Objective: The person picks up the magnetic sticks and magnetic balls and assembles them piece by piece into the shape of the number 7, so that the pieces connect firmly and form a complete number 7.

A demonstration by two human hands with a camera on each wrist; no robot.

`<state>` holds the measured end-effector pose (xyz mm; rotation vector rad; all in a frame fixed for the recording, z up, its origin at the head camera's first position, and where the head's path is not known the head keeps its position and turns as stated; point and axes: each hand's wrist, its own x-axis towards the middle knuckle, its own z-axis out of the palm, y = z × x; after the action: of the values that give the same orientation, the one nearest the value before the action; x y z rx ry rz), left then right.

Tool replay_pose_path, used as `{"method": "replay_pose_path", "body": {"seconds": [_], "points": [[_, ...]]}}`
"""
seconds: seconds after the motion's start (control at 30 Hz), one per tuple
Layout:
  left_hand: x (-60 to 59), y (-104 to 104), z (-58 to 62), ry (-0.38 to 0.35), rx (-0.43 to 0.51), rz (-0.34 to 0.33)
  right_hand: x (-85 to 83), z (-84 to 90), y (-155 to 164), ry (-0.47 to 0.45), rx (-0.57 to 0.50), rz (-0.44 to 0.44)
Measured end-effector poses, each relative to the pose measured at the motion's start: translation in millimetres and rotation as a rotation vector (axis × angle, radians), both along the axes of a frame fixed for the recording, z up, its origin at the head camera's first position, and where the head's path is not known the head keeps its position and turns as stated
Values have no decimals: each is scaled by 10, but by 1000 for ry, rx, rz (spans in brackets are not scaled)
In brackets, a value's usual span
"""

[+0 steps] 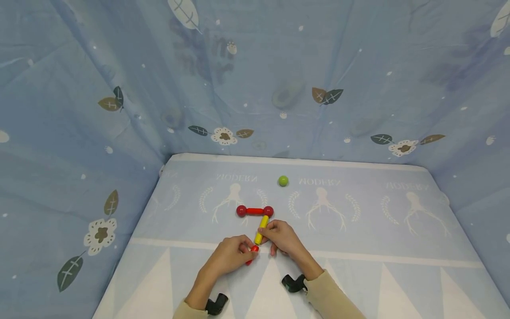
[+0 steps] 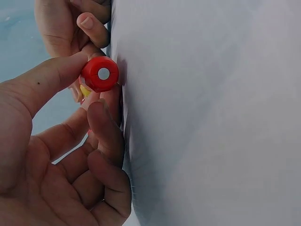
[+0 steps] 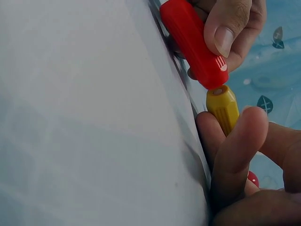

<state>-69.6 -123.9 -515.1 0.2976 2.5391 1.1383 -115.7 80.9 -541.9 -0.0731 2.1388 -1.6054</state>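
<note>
My left hand [image 1: 230, 254] pinches a red magnetic rod [image 3: 192, 43] between thumb and fingers. In the left wrist view the rod's end [image 2: 104, 73] faces the camera, with a round silvery magnet in its centre. A yellow magnetic rod [image 1: 263, 223] is held in the thumb and fingers of my right hand [image 1: 283, 237]. The two rods come end to end in the right wrist view, the red tip right at the yellow rod's magnet end [image 3: 219, 96]. At its far end, the yellow rod reaches a dark red ball [image 1: 268, 211].
Another red rod [image 1: 255, 211] lies between that ball and a second dark red ball [image 1: 241, 211], in a row. Farther back on the patterned tabletop [image 1: 358, 239] sits a green ball [image 1: 283, 180]. Blue leaf-print cloth [image 1: 263, 79] rises behind the table and at both sides.
</note>
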Motion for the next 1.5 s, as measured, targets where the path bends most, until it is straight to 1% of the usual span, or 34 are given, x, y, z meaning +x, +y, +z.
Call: {"method": "replay_pose_path", "body": {"seconds": [0.13,0.23,0.37,0.47,0.6,0.7,0.87,1.1,1.23,1.33,1.5], "points": [[8,2,13,-12,2,-1,3,-3,-3,0,-2,2],[17,-2,22,-7,-14,-4,5,-6,-6,-2,-6,1],[25,-20,32,33,-57,-13,7,-13,-8,-6,-6,-1],[23,-41,39,80,-91,-27,7,-18,-8,-9,-2,-1],[30,-71,61,104,-130,-28,6,-11,-5,-9,2,1],[40,-96,76,109,-138,-26,7,-6,0,-5,6,1],[34,-127,67,131,-123,-32,8,-16,3,-3,11,3],[20,-126,66,109,-116,-11,2,-27,3,-6,9,1],[13,-114,73,78,-94,34,-1,-35,6,8,11,6],[7,-110,71,56,-95,61,0,-38,9,17,11,8],[13,-113,46,20,-108,68,0,-36,7,9,5,7]]}}
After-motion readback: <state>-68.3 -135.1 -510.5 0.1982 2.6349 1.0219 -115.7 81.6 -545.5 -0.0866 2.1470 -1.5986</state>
